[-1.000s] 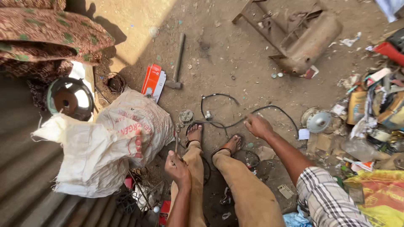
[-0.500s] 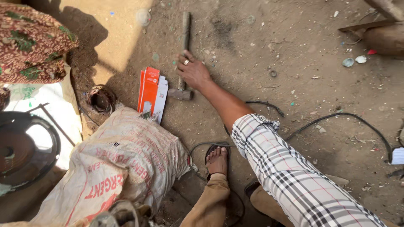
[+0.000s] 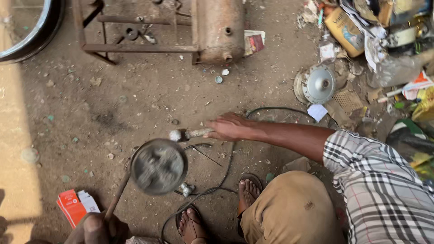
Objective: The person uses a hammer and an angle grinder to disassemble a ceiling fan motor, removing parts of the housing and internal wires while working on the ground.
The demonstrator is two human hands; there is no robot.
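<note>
Head view: I see my right hand (image 3: 228, 128) gripping the metal rod (image 3: 190, 133), long axis pointing left, while my left hand (image 3: 97, 228) raises the hammer (image 3: 158, 166) just beside it.

open dirt (image 3: 149, 99) left, scrap pile (image 3: 384, 40) right

The left hand (image 3: 97, 228) gripped a hammer (image 3: 156, 168) by its handle, head raised and blurred. The right hand (image 3: 228, 127) held a short metal rod (image 3: 190, 133) on the ground just beyond the hammer head.
</note>
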